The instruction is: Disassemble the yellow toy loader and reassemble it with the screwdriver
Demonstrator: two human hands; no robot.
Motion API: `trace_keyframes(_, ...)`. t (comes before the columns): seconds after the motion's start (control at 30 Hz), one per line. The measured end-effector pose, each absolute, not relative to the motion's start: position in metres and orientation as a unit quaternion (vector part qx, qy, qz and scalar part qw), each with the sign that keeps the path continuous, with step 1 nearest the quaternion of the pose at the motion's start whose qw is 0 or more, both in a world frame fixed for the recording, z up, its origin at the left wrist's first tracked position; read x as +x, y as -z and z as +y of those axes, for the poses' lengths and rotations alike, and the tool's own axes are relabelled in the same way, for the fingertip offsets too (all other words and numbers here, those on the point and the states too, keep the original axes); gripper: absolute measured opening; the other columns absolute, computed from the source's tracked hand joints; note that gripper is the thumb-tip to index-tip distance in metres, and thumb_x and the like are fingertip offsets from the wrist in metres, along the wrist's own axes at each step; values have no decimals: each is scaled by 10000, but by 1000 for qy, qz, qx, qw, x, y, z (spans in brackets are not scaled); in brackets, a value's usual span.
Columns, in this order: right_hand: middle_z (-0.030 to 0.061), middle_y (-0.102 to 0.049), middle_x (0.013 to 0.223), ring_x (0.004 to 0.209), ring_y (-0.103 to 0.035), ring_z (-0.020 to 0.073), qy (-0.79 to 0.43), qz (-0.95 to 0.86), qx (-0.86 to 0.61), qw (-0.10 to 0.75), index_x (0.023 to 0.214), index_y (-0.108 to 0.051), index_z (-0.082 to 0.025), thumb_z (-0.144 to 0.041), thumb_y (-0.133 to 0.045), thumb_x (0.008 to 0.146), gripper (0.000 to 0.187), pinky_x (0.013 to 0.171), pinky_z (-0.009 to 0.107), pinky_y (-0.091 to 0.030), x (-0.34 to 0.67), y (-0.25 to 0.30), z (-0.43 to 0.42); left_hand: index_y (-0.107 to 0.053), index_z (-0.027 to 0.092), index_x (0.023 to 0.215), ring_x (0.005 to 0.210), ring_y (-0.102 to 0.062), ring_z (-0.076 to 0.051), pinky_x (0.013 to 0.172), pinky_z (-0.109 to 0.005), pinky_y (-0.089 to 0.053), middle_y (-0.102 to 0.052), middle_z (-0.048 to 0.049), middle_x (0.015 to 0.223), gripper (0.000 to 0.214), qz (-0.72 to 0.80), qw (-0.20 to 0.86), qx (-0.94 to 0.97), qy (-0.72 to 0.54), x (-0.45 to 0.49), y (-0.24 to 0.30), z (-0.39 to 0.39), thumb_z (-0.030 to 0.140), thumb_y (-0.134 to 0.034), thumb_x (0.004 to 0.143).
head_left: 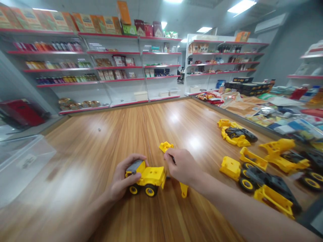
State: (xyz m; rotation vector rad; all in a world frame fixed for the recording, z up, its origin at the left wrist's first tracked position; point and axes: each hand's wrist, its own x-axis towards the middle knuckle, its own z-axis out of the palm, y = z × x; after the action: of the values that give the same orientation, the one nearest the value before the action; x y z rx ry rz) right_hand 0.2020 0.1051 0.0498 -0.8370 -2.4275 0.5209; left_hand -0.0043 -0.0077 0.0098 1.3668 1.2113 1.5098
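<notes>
A yellow toy truck (148,177) with a grey cab and black wheels stands on the wooden table (121,131). My left hand (124,178) is wrapped round its cab end, holding it. My right hand (182,165) is closed in a pinch on a yellow plastic arm part (166,146) whose upper end sticks out above my fingers; another yellow end (184,190) shows below my wrist, beside the truck's rear. Whether the two ends are one piece is hidden by my hand.
Several loose yellow and black toy vehicle parts (262,168) lie at the right of the table. Beyond them is a counter with packaged goods (275,107). Shop shelves (113,67) line the back wall. A clear plastic bin (22,161) stands at the left.
</notes>
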Motion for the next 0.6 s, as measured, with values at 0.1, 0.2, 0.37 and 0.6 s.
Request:
trace_keyframes(0.1, 44, -701, 754, 692, -643, 178, -156, -910, -319, 215, 833, -680, -210, -228, -494, 868, 190, 582, 257, -352, 202, -45, 103, -581, 171, 1136, 880, -600, -267, 749, -328, -452, -637, -118, 1006, 502, 461, 395, 564, -560, -5, -10, -9, 338, -723, 684)
trace_keyframes(0.2, 49, -724, 794, 754, -671, 211, -133, -918, -333, 167, 857, -703, -232, -202, -555, 813, 157, 593, 271, -362, 202, -43, 105, -589, 175, 1142, 970, -560, -283, 791, -327, -429, -614, -116, 1067, 500, 452, 398, 592, -536, -6, -13, -10, 334, -712, 683)
trace_keyframes(0.37, 82, -731, 781, 709, -674, 231, -103, -909, -380, 140, 837, -729, -223, -244, -561, 829, 170, 563, 289, -370, 207, -50, 116, -601, 172, 1153, 1078, -495, -308, 835, -329, -397, -551, -124, 1185, 515, 454, 380, 614, -522, -4, -17, -9, 348, -701, 679)
trace_keyframes(0.6, 111, -730, 849, 768, -683, 254, -82, -863, -480, 135, 928, -728, -205, -229, -565, 864, 177, 582, 300, -403, 215, -55, 134, -592, 172, 1176, 1052, -514, -310, 825, -341, -402, -547, -132, 1200, 506, 454, 386, 616, -515, -4, -9, -7, 424, -644, 741)
